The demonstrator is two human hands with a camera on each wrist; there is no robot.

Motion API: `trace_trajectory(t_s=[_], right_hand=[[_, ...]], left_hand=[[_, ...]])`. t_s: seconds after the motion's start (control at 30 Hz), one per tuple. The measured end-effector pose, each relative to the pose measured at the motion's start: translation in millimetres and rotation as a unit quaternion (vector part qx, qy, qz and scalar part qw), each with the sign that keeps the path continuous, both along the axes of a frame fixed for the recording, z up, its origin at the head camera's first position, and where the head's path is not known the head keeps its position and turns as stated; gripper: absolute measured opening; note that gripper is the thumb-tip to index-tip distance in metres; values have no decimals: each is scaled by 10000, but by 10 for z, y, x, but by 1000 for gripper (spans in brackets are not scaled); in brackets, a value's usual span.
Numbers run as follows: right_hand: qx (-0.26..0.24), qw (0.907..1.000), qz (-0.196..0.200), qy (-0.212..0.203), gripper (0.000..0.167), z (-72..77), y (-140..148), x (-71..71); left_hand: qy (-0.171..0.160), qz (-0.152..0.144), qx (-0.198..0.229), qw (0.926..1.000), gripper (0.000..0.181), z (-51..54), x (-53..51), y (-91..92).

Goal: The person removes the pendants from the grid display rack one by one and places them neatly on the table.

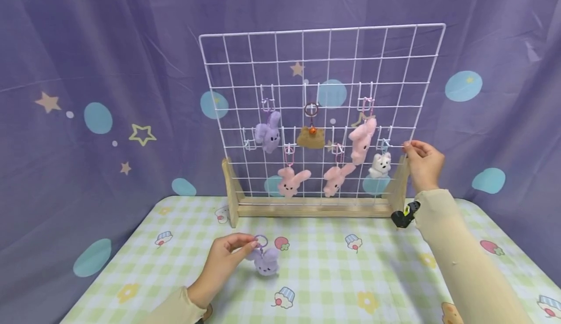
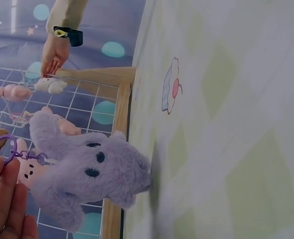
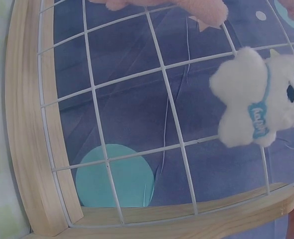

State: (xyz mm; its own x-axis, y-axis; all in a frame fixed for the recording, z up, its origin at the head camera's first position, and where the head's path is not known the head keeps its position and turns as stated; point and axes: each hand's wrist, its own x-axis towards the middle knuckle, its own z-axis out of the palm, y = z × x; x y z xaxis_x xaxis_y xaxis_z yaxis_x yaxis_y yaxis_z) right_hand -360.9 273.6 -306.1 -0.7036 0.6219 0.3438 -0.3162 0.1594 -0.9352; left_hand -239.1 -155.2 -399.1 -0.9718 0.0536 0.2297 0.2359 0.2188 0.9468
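"Starry curtain (image 1: 131,56), checked table (image 1: 320,280). Where's the purple rabbit (image 1: 266,263)?"
"Low at the table, contact unclear; left hand (image 1: 224,260) has its ring (image 1: 261,236) in a pinching grip."
"Right hand (image 1: 424,164)?"
"Grip pinching the wire rack (image 1: 303,61) edge, mostly cropped in its wrist view."

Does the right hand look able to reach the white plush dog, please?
Probably yes: the right hand pinches the wire grid close by, and nothing visible covers the white plush dog.

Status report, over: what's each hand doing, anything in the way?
Left hand holding fluffy purple bunny keychain by ring. Right hand holding white wire grid, right edge. Nothing visibly between keychain and grid.
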Motion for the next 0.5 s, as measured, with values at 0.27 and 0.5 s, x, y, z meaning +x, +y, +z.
trace_trajectory(t_s=[0.27,0.5], right_hand=[[85,10000,18,-45,4,16,7,-9],[107,9999,-4,-85,10,8,-1,12]], left_hand=[[188,66,89,9998,10,12,96,-28],[205,91,20,9997,11,-14,136,-42]])
